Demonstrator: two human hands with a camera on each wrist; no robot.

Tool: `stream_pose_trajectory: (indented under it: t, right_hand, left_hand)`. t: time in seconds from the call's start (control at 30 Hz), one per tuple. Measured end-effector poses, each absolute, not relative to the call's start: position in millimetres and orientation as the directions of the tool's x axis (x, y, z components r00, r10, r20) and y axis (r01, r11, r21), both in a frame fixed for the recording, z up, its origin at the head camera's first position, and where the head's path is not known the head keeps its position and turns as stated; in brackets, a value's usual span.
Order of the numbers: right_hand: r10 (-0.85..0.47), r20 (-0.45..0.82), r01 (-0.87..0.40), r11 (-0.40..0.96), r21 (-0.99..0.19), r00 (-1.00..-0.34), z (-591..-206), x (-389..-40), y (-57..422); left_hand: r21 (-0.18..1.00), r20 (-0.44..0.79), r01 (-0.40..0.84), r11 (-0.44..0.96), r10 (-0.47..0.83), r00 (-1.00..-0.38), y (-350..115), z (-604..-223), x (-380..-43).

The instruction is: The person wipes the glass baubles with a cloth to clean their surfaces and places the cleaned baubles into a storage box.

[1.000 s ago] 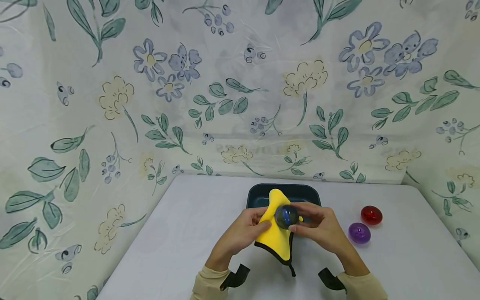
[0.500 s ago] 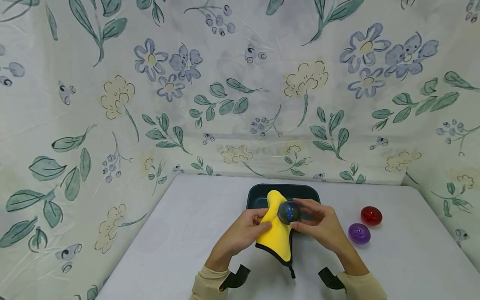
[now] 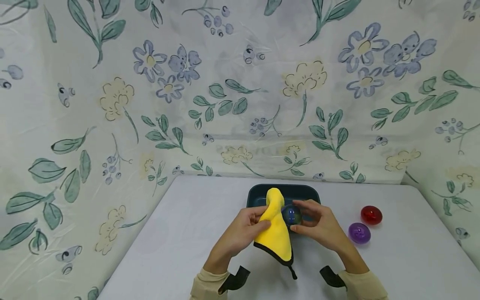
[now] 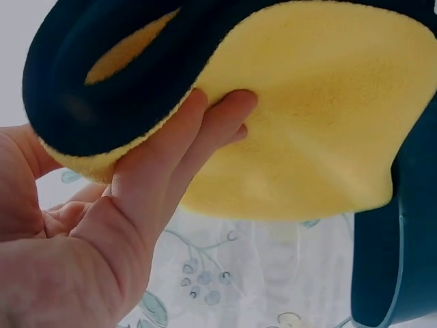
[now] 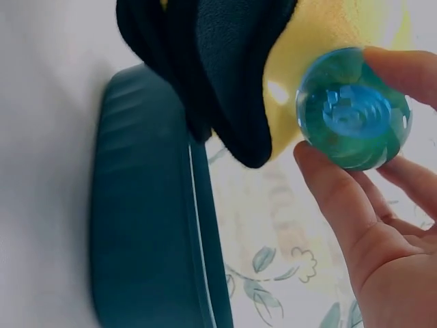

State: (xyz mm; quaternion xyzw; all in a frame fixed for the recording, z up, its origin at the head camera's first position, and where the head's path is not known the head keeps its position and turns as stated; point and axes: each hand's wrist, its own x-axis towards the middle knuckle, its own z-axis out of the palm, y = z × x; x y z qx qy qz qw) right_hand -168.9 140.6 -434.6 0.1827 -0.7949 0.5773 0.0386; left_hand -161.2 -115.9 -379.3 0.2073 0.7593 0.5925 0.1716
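Observation:
My left hand (image 3: 249, 225) pinches a yellow cleaning cloth (image 3: 274, 237) with dark edging, which hangs down to a small dark loop at its corner. In the left wrist view the cloth (image 4: 321, 116) folds over the fingers, its dark side turned outward. My right hand (image 3: 318, 223) holds a see-through blue ball (image 3: 291, 215) between thumb and fingertips. The right wrist view shows this ball (image 5: 354, 109) as blue-green and glassy, right against the yellow face of the cloth (image 5: 328, 27). Both hands are raised in front of a dark teal tray (image 3: 305, 189).
On the white table (image 3: 180, 233), to the right of the hands, lie a shiny red round piece (image 3: 371, 215) and a purple one (image 3: 359, 233). The tray's side wall (image 5: 143, 205) stands close beside the right hand. A floral sheet (image 3: 240, 104) hangs behind and around the table.
The ball has turned in my right fingers and shifted slightly right, from in front of the cloth to beside its edge. The left hand keeps its grip on the cloth, nearly still.

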Motion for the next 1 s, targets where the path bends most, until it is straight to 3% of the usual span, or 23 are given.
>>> stream_pose_trajectory:
  t: [0.57,1.0]
  right_hand:
    - [-0.374,0.254,-0.358,0.242,-0.902,-0.892,-430,-163,146]
    - [-0.420,0.254,-0.349,0.164,-0.923,-0.871,-425,-158,140]
  left_hand:
    - [0.981,0.004,0.092,0.169,0.460,-0.888,-120,-376,-162]
    - [0.970,-0.018,0.109,0.217,0.510,-0.860,-121,-380,-167]
